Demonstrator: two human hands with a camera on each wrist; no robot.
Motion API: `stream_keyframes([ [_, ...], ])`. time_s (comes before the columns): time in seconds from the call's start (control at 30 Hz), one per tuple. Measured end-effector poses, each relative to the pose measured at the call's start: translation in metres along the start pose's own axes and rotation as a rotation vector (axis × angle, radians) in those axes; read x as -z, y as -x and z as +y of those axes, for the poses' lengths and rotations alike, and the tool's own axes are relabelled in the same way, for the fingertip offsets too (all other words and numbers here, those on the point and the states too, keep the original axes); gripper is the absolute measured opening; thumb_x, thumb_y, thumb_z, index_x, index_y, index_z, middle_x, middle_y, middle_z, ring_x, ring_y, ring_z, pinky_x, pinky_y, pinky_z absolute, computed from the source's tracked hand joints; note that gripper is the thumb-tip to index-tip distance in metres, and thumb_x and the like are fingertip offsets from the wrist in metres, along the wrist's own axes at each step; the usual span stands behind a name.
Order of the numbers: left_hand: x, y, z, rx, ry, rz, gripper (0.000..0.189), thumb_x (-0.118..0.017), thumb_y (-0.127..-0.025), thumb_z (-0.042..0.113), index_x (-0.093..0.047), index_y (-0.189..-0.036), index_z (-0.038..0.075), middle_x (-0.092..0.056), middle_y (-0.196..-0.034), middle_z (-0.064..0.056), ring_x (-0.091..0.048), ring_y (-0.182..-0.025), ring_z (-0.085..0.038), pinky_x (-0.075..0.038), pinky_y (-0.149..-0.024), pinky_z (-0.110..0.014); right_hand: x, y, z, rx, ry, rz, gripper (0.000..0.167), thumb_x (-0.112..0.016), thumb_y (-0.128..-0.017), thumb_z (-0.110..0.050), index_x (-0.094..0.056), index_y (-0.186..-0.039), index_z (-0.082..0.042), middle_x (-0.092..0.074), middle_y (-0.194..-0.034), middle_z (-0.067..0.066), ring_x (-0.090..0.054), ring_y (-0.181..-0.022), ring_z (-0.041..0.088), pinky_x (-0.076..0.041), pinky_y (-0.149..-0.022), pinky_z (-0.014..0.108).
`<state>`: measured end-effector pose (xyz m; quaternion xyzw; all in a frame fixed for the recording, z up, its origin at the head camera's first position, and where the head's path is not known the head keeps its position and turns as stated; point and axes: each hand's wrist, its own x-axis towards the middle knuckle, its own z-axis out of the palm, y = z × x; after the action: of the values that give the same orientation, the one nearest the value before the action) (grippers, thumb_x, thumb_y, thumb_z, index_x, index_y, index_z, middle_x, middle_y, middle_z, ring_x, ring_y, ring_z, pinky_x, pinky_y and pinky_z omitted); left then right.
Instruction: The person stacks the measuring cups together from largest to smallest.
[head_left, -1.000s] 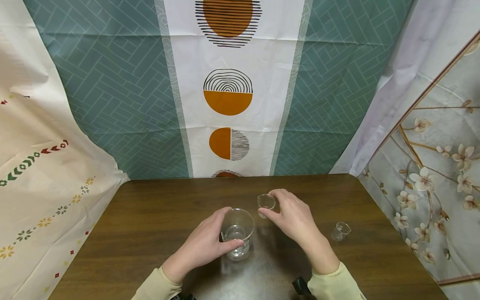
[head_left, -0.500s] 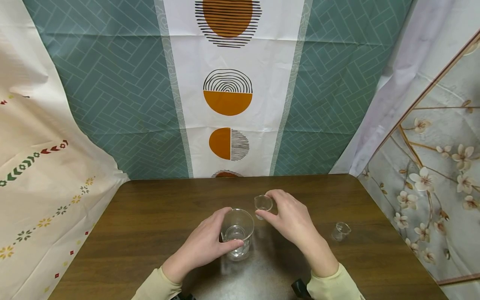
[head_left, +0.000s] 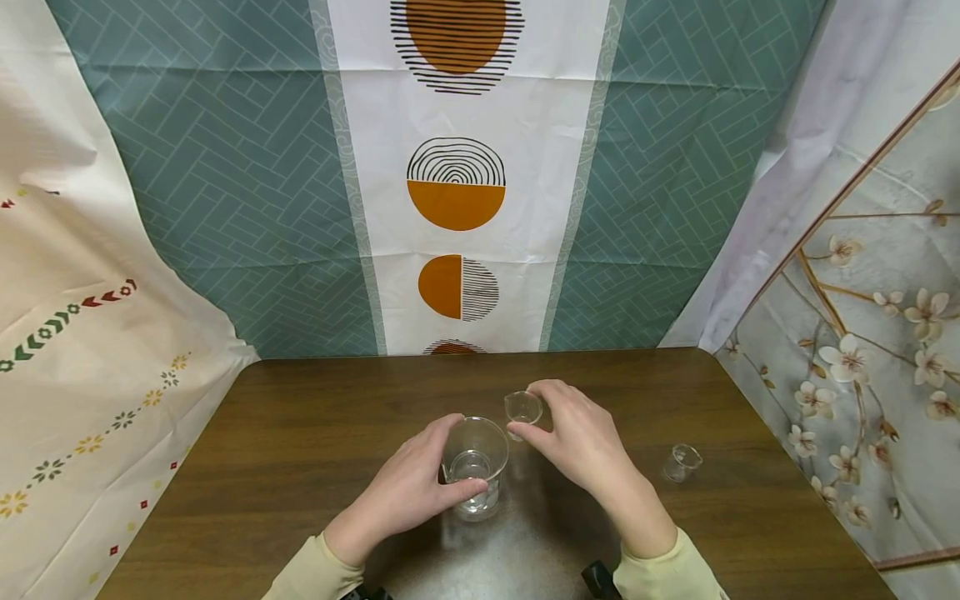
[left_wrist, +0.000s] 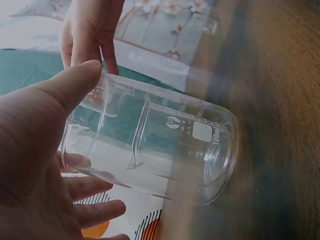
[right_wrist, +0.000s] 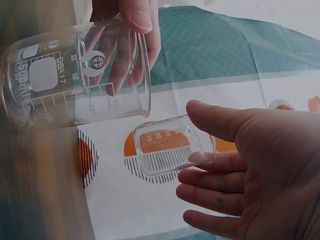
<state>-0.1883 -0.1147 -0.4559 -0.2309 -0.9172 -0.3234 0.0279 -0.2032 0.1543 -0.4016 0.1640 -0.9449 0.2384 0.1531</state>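
Observation:
My left hand (head_left: 408, 483) grips the large glass beaker (head_left: 480, 437) near its rim, thumb on the near side and fingers on the far side. The beaker stands upright on the table, with a smaller beaker (left_wrist: 200, 132) marked 100ml nested inside it. My right hand (head_left: 573, 437) pinches a small spouted beaker (head_left: 522, 407) by its upper part, between thumb and fingers. This small beaker (right_wrist: 165, 150) is upright, raised above the table, just right of and behind the large one's rim. It shows scale marks in the right wrist view.
Another tiny glass beaker (head_left: 681, 464) stands on the brown wooden table (head_left: 300, 433), to the right of my right forearm. Patterned cloth (head_left: 465, 292) hangs at the back edge, and more fabric hangs along both sides.
My right hand has moved slightly to the left with the small beaker, nearer to the large beaker. My left hand and the large beaker have stayed in place.

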Motion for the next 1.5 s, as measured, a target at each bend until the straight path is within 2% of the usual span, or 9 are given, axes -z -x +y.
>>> stream_keyframes([
  [0.27,0.000,0.000,-0.001,-0.010,-0.001,0.006,0.094,-0.084,-0.093,0.064,-0.048,-0.160,0.009,-0.057,-0.159,-0.007,-0.059,-0.143,-0.032,-0.048,-0.117,-0.055,0.000,0.001,-0.004,0.018,-0.011,0.001,0.049,-0.093,-0.091,-0.041,-0.074,-0.125,-0.012,-0.075,-0.126,0.002,-0.072,-0.111,0.024,-0.063,-0.088,0.051],
  [0.67,0.000,0.000,-0.001,-0.014,-0.004,0.010,0.094,-0.084,-0.092,0.063,-0.049,-0.160,0.009,-0.058,-0.157,-0.007,-0.061,-0.140,-0.031,-0.049,-0.115,-0.056,0.003,0.001,-0.002,0.007,0.003,0.011,0.050,-0.093,-0.091,-0.042,-0.074,-0.125,-0.011,-0.075,-0.130,0.005,-0.073,-0.116,0.027,-0.062,-0.089,0.055],
  [1.17,0.000,-0.001,-0.001,-0.006,-0.002,0.006,0.095,-0.085,-0.092,0.062,-0.048,-0.160,0.008,-0.057,-0.160,-0.009,-0.058,-0.143,-0.033,-0.047,-0.118,-0.056,0.016,0.001,0.000,-0.014,-0.019,0.073,0.055,-0.091,-0.092,-0.043,-0.073,-0.131,-0.009,-0.074,-0.134,0.007,-0.071,-0.124,0.031,-0.061,-0.091,0.059],
  [1.5,-0.001,-0.001,-0.001,-0.006,-0.002,0.007,0.095,-0.085,-0.092,0.061,-0.048,-0.161,0.008,-0.057,-0.159,-0.009,-0.059,-0.143,-0.033,-0.048,-0.117,-0.056,0.016,0.001,-0.006,0.017,-0.036,0.109,0.054,-0.093,-0.090,-0.041,-0.073,-0.130,-0.010,-0.074,-0.131,0.005,-0.072,-0.118,0.028,-0.061,-0.090,0.057],
])
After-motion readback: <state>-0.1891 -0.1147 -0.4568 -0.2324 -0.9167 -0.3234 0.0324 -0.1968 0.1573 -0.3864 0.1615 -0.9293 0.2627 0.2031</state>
